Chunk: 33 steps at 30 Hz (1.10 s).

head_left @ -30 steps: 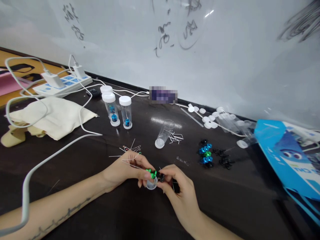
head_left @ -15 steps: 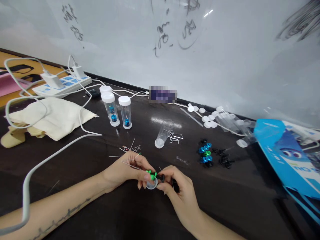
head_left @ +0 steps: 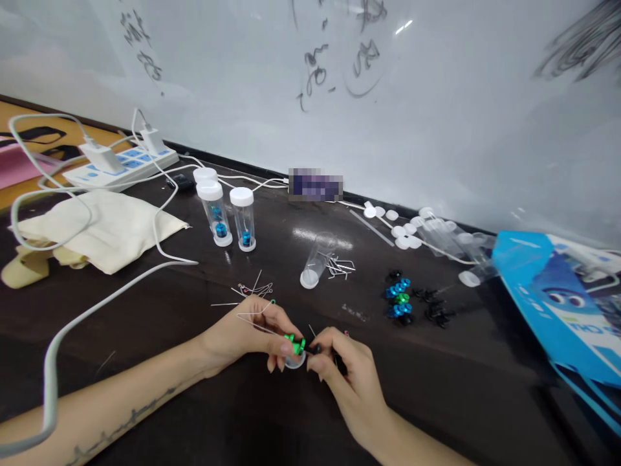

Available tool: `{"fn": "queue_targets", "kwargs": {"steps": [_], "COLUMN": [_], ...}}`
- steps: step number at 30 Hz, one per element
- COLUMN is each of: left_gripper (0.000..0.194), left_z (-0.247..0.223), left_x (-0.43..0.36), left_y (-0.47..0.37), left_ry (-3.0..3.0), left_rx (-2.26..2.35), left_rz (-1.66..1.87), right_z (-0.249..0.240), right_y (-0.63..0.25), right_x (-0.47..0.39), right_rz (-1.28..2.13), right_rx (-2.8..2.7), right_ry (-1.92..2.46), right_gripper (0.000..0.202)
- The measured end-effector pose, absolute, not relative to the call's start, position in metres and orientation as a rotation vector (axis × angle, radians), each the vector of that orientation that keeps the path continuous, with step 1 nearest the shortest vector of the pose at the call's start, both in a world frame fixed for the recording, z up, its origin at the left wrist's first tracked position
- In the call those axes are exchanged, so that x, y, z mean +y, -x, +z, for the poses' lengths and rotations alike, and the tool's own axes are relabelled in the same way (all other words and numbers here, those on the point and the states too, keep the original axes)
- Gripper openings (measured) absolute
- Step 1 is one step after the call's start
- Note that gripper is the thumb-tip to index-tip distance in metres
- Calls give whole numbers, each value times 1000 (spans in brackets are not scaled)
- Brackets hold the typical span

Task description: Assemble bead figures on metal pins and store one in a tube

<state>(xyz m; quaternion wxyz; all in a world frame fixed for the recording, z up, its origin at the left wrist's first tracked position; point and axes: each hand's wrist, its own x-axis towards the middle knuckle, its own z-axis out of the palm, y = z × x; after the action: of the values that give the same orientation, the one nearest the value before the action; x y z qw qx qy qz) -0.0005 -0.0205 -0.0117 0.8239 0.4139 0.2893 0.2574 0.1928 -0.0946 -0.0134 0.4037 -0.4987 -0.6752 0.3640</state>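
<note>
The left hand (head_left: pixel 257 327) grips a glossy green spool (head_left: pixel 295 345) between thumb and fingers, a clear round plastic rim (head_left: pixel 294 362) just beneath and a thin bent wire (head_left: pixel 239 316) by its thumb. The right hand (head_left: pixel 347 372) pinches a small black piece (head_left: pixel 316 349) beside it; whether the 2 touch, I cannot tell. At 12 o'clock from the hands lies a transparent cylindrical tube (head_left: pixel 316 262); at 2, shiny blue spools (head_left: pixel 400 285); at 11, 3 white-capped tubes (head_left: pixel 245 219); at 10, rumpled cream cloth (head_left: pixel 116 226).

Dark glossy table (head_left: pixel 194 401) beneath a whiteboard (head_left: pixel 436 97) with black handwriting (head_left: pixel 315 74).
</note>
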Motion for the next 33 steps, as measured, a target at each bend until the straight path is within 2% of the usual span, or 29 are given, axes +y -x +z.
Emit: {"fn": "queue_targets", "kwargs": {"steps": [2,5,7,13,18,21,25,29,33], "left_gripper": [13,14,14,13,14,14,14,14,14], "left_z": [-12,-12,-12,-11,-12,-12,-11,-11,-13], "left_x": [-20,-19,-19,-20,-19,-19,-21,-19,-19], "left_y": [0,1,2,1,2,2,1,1,2], "left_ry": [-874,-887,-896,-885,-899,-898,-886,-896,-905], "left_rx": [615,624,630,611,631,633,624,634,634], "left_rz": [546,564,569,545,565,555,536,558,565], "right_z": [-13,-16,-17,-14,-16,-15,-13,-17,-20], "right_y": [-193,-192,-191,-193,-190,-191,-193,-192,-189], "right_x": [-94,-93,-92,-94,-93,-92,-93,-91,-90], "right_rz": [913,855,829,939,835,881,958,886,836], "right_rx": [-1725,-1693,-1665,-1710,-1658,-1654,-1704,-1660,-1621], "right_ry": [1276,1276,1267,1253,1256,1257,1248,1262,1204], "right_gripper": [24,9,6,22,7,11,28,9,8]}}
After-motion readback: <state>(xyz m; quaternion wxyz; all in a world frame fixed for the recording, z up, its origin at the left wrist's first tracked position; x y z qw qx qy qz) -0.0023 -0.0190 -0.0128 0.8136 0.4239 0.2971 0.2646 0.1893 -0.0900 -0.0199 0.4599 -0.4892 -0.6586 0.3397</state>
